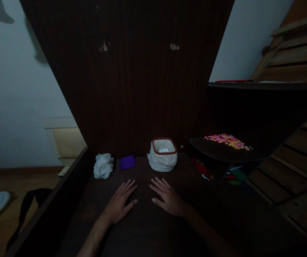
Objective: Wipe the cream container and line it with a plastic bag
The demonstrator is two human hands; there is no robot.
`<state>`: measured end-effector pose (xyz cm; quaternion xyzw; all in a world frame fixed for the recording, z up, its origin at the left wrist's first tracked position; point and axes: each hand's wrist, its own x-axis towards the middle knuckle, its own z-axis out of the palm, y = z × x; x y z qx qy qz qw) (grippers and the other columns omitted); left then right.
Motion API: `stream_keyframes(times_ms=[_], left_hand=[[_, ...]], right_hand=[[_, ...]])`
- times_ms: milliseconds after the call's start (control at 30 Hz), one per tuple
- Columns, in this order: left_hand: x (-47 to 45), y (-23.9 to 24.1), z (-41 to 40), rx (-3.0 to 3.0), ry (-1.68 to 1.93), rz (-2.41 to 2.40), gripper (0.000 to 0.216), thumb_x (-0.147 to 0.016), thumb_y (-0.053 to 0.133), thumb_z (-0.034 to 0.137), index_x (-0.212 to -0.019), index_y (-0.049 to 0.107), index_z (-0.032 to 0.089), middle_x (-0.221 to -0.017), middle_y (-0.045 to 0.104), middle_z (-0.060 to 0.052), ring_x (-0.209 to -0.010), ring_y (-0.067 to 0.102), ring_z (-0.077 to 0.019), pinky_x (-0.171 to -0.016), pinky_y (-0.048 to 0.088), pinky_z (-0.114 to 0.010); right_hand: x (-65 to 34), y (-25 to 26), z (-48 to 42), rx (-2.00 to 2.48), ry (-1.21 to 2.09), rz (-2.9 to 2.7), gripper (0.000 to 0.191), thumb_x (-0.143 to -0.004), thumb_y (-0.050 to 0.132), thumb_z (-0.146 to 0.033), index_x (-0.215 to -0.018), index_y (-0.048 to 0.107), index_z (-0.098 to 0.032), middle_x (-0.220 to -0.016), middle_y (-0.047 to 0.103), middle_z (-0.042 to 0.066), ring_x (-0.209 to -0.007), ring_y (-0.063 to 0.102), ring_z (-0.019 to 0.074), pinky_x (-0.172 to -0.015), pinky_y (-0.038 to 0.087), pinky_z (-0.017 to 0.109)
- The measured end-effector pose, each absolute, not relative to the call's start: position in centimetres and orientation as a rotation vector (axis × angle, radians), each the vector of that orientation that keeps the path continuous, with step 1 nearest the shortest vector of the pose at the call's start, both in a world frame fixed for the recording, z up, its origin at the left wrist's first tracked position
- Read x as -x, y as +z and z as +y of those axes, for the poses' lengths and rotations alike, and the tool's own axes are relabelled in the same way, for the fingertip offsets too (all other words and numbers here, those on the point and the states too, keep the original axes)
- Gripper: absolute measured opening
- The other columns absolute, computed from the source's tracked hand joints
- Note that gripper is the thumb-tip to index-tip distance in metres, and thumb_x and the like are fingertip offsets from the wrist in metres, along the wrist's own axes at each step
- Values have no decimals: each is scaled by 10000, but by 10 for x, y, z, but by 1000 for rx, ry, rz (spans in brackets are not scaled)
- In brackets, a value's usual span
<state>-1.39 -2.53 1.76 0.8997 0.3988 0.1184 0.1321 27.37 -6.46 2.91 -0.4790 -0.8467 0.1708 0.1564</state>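
My left hand [120, 201] lies flat on the dark wooden desk [142, 232], fingers spread, holding nothing. Palm down beside it, my right hand [168, 197] also rests with its fingers apart and nothing in them. Just beyond the right hand stands a small square bin [162, 162] with a brown rim and a whitish plastic liner; something white lies inside. A flat purple object [127, 162] lies beyond the left hand. To its left sits a crumpled white plastic bag [103, 166].
A dark panel [142, 89] rises behind the desk. At right, a curved shelf [209, 149] bears a pile of small colourful pieces [228, 140], with red and green items beneath. A raised edge [54, 203] bounds the desk's left side. Wooden slats [289, 164] stand far right.
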Motion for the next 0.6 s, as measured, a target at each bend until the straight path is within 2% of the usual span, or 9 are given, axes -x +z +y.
stream_keyframes(times_ms=[133,233,300,400,467,600], left_hand=[[14,16,-25,-2607,337,1151,570,-1024,464,524,-1530,431,264,-1626,382,-85,-1524,323,-311,-1234,305,-582],[14,15,-25,-2607,388,1119,563,-1021,477,520,-1529,432,281,-1621,390,-78,-1522,331,-306,-1234,312,-577],[13,16,-26,-2596,394,1116,564,-1021,474,521,-1531,428,285,-1622,386,-74,-1524,325,-305,-1234,309,-585],[13,18,-27,-2560,356,1144,572,-1021,461,534,-1530,430,276,-1629,373,-73,-1532,301,-314,-1235,292,-607],[13,18,-28,-2543,355,1147,570,-1020,464,535,-1528,433,281,-1631,371,-67,-1534,296,-316,-1236,288,-609],[15,17,-27,-2535,384,1129,567,-1020,474,516,-1536,420,285,-1635,363,-72,-1532,302,-320,-1235,292,-607]], right_hand=[[-276,29,-59,1370,486,-2470,563,-965,587,-399,-1481,522,-185,-1599,386,153,-1508,320,332,-1219,269,595],[-281,36,-52,1295,418,-2512,513,-937,617,-316,-1430,580,-177,-1546,473,162,-1430,463,322,-1176,380,550],[-285,49,-46,1170,298,-2466,436,-945,593,-256,-1372,628,-175,-1453,588,152,-1336,576,282,-1143,437,504],[-293,82,-35,960,87,-2318,289,-973,549,-210,-1209,716,-192,-1198,756,113,-1112,713,230,-1037,525,443],[-300,109,-27,898,-36,-2217,242,-981,542,-194,-1114,742,-214,-1048,794,80,-968,741,214,-934,563,415],[-314,148,-7,1014,-151,-2113,208,-974,560,-215,-1084,736,-210,-1058,780,82,-1005,717,237,-909,550,421]])
